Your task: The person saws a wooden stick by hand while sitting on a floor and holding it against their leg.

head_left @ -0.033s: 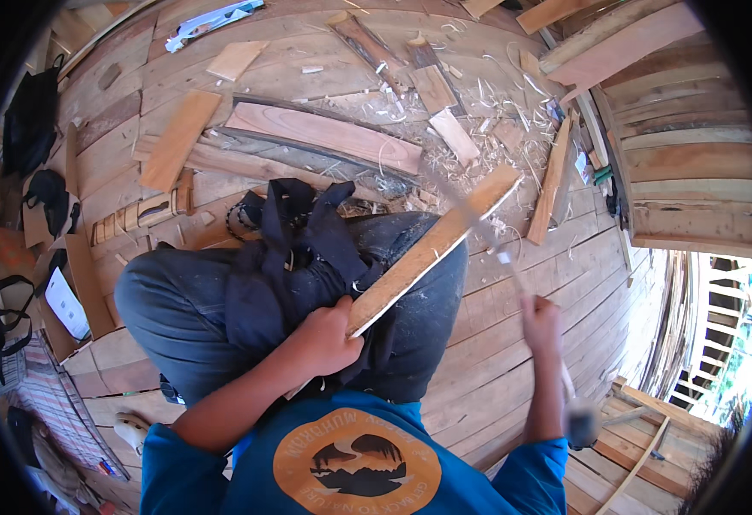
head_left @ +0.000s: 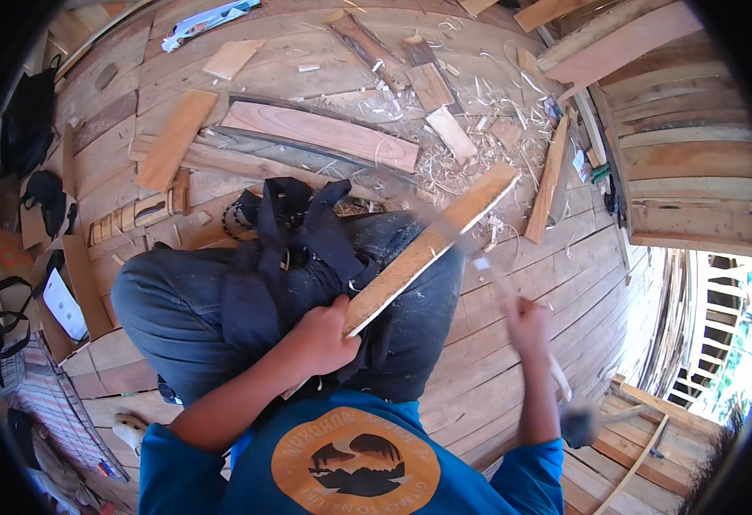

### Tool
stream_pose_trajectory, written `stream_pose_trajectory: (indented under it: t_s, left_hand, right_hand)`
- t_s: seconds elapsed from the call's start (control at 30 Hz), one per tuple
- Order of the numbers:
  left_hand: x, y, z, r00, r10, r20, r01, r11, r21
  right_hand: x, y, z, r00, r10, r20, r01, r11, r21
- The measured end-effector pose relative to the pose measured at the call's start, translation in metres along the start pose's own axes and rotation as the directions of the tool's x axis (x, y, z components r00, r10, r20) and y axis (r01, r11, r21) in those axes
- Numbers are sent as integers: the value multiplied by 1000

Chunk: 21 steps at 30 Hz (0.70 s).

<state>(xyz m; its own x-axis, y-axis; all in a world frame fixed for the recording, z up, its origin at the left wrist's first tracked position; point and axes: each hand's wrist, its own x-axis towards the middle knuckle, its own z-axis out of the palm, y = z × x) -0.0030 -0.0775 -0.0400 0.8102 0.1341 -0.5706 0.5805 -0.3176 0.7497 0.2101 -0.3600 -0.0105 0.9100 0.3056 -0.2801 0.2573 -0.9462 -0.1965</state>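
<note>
My left hand (head_left: 326, 333) grips the near end of a flat wooden strip (head_left: 441, 244), which slants across my lap toward the far right. In my right hand (head_left: 530, 330) is a long-handled knife (head_left: 559, 378), smeared by motion. Its grey blade crosses the strip near my right knee; whether the edge touches the wood, I cannot tell. Behind my right wrist shows a blurred dark round shape, perhaps the handle's end. A dark bunched cloth (head_left: 281, 266) lies over my lap beside the strip.
Beyond my knees, wood shavings (head_left: 470, 193) cover the plank floor around several loose boards, one a long pinkish board (head_left: 324, 136). A cardboard box (head_left: 84, 283) and black bags (head_left: 31, 116) are at the left. A plank wall (head_left: 693, 163) rises at the right.
My right hand and the knife have shifted left, the blade sliding nearer to me along the strip. My left hand and the strip stay almost in place.
</note>
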Motion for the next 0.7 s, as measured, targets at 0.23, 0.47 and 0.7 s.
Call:
stream_pose_trajectory:
  t_s: [0.23, 0.47, 0.7]
  left_hand:
    - [-4, -5, -6, 999, -23, 30, 23, 1000, -13]
    - [-1, -2, 2, 1000, -9, -1, 9, 1000, 5]
    - [-6, 0, -3, 1000, 7, -14, -6, 998, 66]
  right_hand:
    - [4, -22, 19, 988, -152, 30, 154, 985, -81]
    - [11, -1, -22, 997, 39, 61, -39, 999, -10]
    - [-6, -25, 27, 930, -350, 111, 356, 933, -44]
